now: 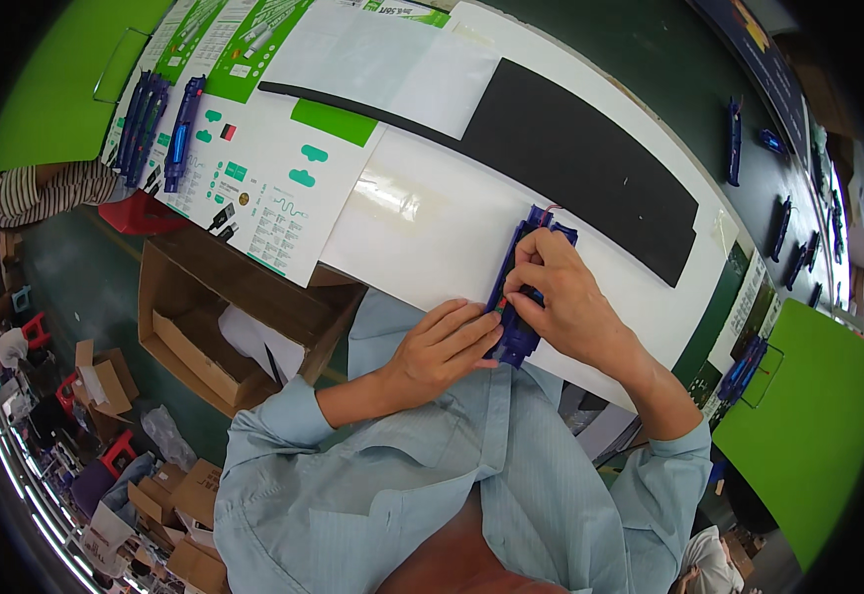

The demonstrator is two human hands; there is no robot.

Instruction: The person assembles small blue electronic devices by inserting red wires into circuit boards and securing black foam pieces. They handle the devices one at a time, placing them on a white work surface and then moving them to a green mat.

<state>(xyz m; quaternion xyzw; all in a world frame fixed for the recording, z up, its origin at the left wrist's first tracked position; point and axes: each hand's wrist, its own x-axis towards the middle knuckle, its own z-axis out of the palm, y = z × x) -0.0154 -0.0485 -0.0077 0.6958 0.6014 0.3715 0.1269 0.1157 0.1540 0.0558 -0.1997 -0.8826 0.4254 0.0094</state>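
Observation:
A long dark-blue plastic housing [521, 342] lies at the near edge of the white work surface, directly in front of me. Thin reddish wires show at its far end. My left hand [442, 346] grips its left side, fingers together along the edge. Over the middle of the housing, my right hand [570, 302] has thumb and index finger pinched close to its inside. Whatever sits between those fingertips is too small or hidden to make out.
A black foam sheet [580, 158] lies beyond the housing. Several similar blue housings [184, 134] rest on printed card sheets at the left, with more on the dark conveyor [759, 198] at right. Below the table's left part stands an open cardboard box [194, 342]. Green boards flank both sides.

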